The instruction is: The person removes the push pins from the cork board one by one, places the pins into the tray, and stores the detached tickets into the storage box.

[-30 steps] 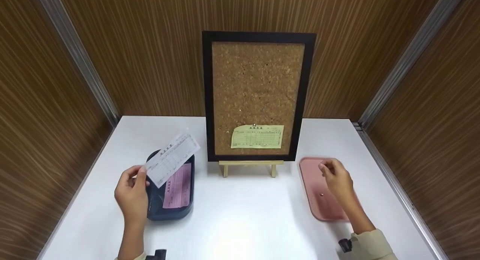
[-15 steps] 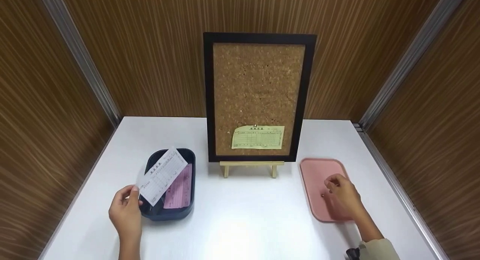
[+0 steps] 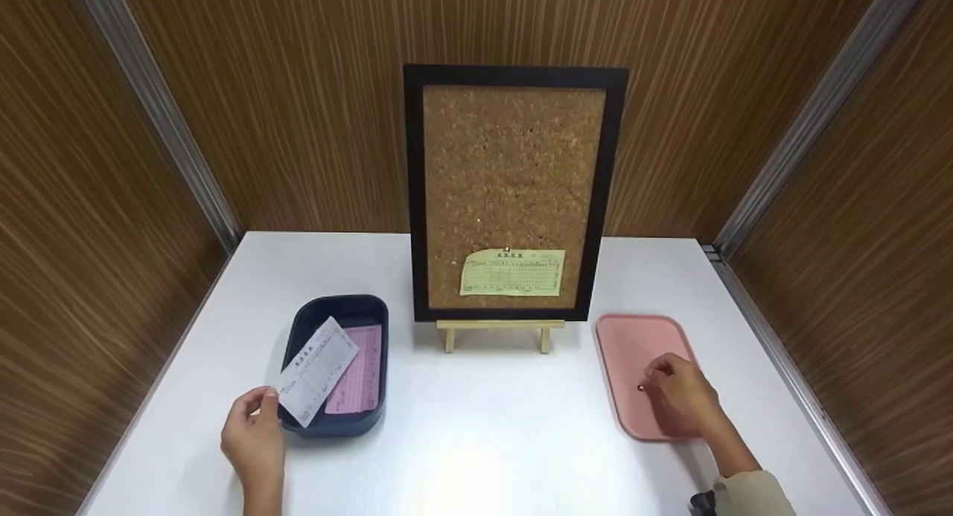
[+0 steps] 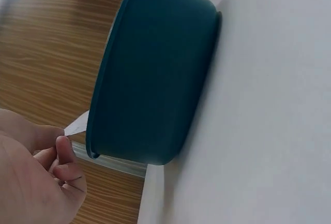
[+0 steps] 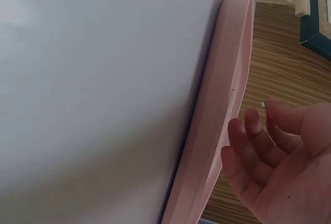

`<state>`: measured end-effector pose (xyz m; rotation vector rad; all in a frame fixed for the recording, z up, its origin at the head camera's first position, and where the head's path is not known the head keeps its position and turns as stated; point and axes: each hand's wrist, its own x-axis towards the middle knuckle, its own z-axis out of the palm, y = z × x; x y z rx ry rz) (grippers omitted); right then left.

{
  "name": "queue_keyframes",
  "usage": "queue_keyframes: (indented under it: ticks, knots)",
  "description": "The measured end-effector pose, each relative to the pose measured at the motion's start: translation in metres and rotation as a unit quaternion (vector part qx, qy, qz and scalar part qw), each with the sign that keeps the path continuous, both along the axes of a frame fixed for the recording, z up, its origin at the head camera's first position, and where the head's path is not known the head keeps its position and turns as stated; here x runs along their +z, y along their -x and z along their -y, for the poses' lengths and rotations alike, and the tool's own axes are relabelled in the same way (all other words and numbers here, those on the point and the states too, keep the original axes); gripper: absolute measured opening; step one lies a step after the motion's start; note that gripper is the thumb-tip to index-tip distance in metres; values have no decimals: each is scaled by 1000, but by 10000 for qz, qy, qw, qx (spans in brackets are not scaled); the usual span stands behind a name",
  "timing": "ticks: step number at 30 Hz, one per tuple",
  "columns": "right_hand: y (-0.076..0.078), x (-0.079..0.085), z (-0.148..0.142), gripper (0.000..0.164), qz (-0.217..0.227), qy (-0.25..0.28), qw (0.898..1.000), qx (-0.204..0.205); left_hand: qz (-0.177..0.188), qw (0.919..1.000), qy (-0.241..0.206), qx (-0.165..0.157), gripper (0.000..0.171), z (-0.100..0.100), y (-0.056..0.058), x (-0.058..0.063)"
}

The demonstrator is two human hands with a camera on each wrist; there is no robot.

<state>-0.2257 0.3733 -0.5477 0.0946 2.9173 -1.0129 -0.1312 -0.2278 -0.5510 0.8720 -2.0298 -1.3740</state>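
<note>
In the head view my left hand (image 3: 253,441) pinches a white printed slip (image 3: 316,371) by its lower left corner. The slip slants over a dark blue bin (image 3: 339,427), partly covering a pink slip (image 3: 359,382) in it. In the left wrist view, only a bit of the white slip (image 4: 77,124) shows between the fingertips and the bin's rim. My right hand (image 3: 685,389) is low over a pink tray (image 3: 633,337). Thumb and finger pinch a tiny shiny pin (image 5: 264,104), visible in the right wrist view. Another small pin (image 3: 641,388) lies on the tray beside the fingertips.
A black-framed cork board (image 3: 514,166) stands upright on a small wooden easel (image 3: 499,325), between bin and tray. One yellow-green slip (image 3: 514,274) hangs near its bottom from a pin. Wood-grain panels (image 3: 313,114) enclose the white table (image 3: 476,412).
The left hand has come down and back, lowering the white slip toward the bin. My right hand has dropped closer to the pink tray. The pin on the tray has stayed put.
</note>
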Motion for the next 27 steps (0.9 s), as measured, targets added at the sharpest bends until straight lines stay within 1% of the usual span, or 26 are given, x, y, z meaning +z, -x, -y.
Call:
queue_keyframes:
  ticks: [2, 5, 10, 18, 22, 27]
  knots:
    - [0, -1, -1, 13, 23, -44, 10000, 8, 109, 9998, 129, -72, 27, -3, 2, -1]
    - [-1, -2, -3, 13, 84, -123, 9999, 49, 161, 9992, 331, -153, 23, -7, 5, -1]
    - [0, -3, -4, 13, 143, -218, 9996, 122, 262, 9979, 560, -168, 22, -11, 10, -1]
    - [1, -4, -4, 15, 190, -352, 9992, 82, 253, 9954, 813, -442, 22, -13, 11, 0]
    - [2, 1, -1, 15, 164, -328, 9993, 76, 278, 9947, 873, -457, 21, -14, 11, 2]
    - [4, 12, 6, 16, -54, -370, 9993, 12, 233, 9944, 863, -565, 22, -17, 13, 11]
